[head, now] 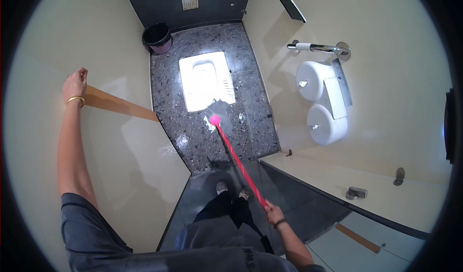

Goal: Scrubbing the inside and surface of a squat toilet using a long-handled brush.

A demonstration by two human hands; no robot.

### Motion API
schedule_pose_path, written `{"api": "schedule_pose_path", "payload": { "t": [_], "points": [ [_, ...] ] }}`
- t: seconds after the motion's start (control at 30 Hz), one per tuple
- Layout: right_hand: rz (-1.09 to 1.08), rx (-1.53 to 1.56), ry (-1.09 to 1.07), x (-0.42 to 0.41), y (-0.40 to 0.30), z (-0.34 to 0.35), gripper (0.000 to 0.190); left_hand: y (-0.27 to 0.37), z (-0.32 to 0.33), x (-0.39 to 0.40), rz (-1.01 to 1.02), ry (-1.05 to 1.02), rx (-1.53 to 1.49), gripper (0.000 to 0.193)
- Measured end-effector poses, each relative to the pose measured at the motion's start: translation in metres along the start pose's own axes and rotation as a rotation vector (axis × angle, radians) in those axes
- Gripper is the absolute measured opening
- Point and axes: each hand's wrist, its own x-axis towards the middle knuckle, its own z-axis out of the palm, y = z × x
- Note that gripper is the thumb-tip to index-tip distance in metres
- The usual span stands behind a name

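Note:
My right hand [274,213] grips the end of a long red-and-pink handle [240,165]. A bright pink joint [215,120] is at its far end, and a blurred grey brush or mop head [220,107] spreads beyond it at the near edge of a white squat toilet [206,80]. Raised at the left, my left hand [75,85] has its fingers curled together at the top of an open cream door or partition panel with a tan edge [121,105]. Whether it holds the panel or something small cannot be told.
A black-lined bin [157,38] stands in the back left corner. Two white toilet-roll dispensers [327,124], a chrome grab bar [325,49] and a small shelf [292,10] are on the right wall. A door with a metal latch [356,193] stands at lower right. The speckled floor [249,109] looks wet.

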Motion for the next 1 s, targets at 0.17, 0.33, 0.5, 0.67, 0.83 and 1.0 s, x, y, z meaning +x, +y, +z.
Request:
{"api": "schedule_pose_path", "payload": {
  "t": [0.17, 0.33, 0.5, 0.67, 0.83, 1.0],
  "points": [
    [0.164, -0.214, 0.096, 0.034, -0.115, -0.074, 0.034, -0.015, 0.007, 0.002, 0.016, 0.003, 0.027, 0.013],
    [0.093, -0.184, 0.175, 0.009, -0.063, -0.087, 0.034, 0.003, -0.006, -0.002, -0.021, 0.002, 0.029, 0.013],
    [0.151, -0.102, 0.144, -0.071, 0.022, -0.063, 0.038, -0.018, 0.014, 0.006, 0.032, 0.017, -0.013, 0.012],
    [0.649, 0.377, -0.046, -0.164, 0.026, -0.051, 0.038, -0.014, 0.009, 0.004, 0.005, -0.006, -0.008, 0.012],
    [0.403, 0.485, -0.041, -0.205, 0.04, -0.024, 0.036, -0.011, 0.008, 0.003, 0.033, 0.033, 0.004, 0.016],
    [0.396, 0.804, -0.245, -0.138, 0.024, -0.038, 0.037, -0.01, 0.01, 0.006, 0.031, 0.032, 0.015, 0.013]
  ]
}}
